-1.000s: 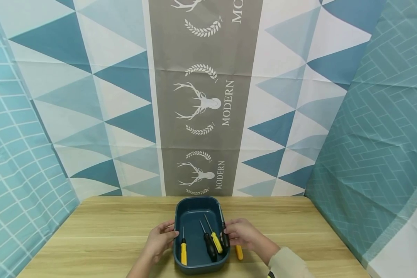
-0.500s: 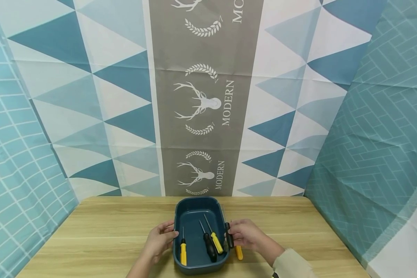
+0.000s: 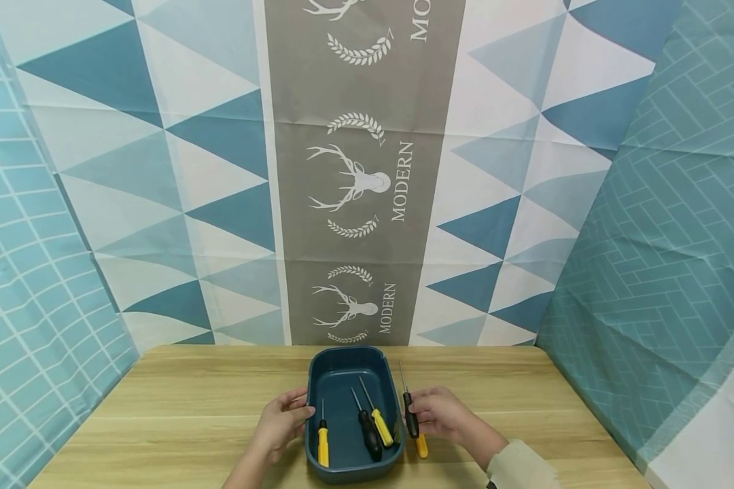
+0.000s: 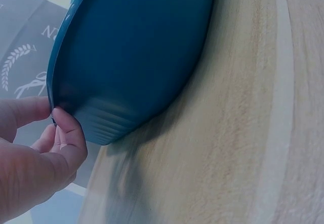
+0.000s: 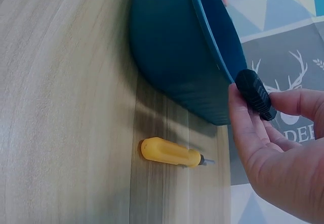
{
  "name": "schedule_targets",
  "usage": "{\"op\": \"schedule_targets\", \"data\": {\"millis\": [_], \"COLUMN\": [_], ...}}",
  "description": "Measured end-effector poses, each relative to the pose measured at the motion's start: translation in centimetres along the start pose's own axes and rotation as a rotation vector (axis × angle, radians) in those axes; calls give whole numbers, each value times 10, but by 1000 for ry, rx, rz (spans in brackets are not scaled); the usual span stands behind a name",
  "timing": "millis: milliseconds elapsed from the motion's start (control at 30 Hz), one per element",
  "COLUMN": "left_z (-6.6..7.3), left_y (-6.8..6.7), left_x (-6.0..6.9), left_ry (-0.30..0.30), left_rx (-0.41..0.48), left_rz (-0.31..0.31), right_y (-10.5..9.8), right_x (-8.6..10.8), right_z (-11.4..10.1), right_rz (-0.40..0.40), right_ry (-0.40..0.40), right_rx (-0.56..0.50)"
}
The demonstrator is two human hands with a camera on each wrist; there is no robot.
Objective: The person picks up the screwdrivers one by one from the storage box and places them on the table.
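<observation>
My cameras are showing the black screwdriver point(image 3: 411, 422) hanging just right of the blue bin point(image 3: 339, 424) | right hand point(image 3: 443, 411) is pinching its handle | left hand point(image 3: 281, 421) is pinching the bin's rim | three more screwdrivers point(image 3: 370, 436) are lying inside, the bin's side wall point(image 5: 169, 57) standing between | yellow screwdriver point(image 5: 169, 152) is lying on the table point(image 3: 189, 414) beside the bin

On my feed this reads as a makeshift booth: creased sheet point(image 3: 367, 183) with triangles, stag heads and MODERN hung beyond the right hand point(image 3: 445, 413) and its grip; light-blue grid sheet point(image 3: 33, 238) far left of the grip, teal brick-pattern sheet point(image 3: 667, 231) far right; wood-grain table point(image 3: 214, 390) below. The black screwdriver point(image 3: 411, 417) in that grip hints at workshop; I can't tell whether the booth sits in a home, lab or shop.
</observation>
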State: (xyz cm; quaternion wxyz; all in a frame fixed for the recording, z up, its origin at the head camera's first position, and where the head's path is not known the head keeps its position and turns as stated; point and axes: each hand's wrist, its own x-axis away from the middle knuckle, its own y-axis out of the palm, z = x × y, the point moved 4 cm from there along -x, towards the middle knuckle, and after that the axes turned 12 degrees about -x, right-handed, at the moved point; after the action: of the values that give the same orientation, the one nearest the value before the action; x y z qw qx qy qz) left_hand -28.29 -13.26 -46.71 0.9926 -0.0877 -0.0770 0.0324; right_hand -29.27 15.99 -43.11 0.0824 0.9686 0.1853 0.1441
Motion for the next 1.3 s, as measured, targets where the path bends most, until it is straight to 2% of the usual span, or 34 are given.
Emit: {"op": "schedule_targets", "data": {"millis": [867, 1300], "left_z": [1, 1], "left_y": [1, -1], "left_x": [1, 0], "left_ry": [8, -2], "left_rx": [-2, -16], "left_rz": [-10, -13], "right_y": [-24, -27], "right_x": [2, -1], "right_z": [15, 23], "right_rz": [33, 42], "right_ry": [0, 5], "right_rx": [20, 13]}}
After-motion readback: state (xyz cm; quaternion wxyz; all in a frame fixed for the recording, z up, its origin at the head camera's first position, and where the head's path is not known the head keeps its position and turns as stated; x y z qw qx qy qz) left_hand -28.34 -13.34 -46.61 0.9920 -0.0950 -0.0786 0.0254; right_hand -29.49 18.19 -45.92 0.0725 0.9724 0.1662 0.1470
